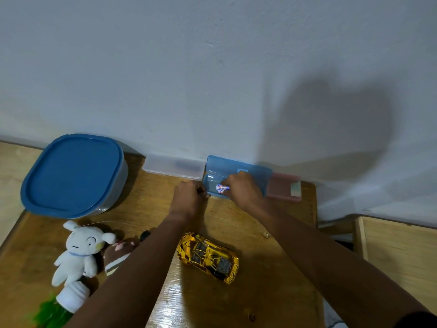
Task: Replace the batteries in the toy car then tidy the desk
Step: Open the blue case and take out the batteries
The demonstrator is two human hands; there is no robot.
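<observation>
Now right hand (243, 188) pinches batteries (222, 187) over blue case (236, 165); left hand (188, 197) curled.

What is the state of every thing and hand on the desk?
big container: lid on.
clear box: closed.
blue box: open, lid against the wall.
pink box: closed.
toy car: upright on its wheels.
plush toy: lying face up.
left hand: pinches a small dark thing.
right hand: pinches a battery in the blue box.
</observation>
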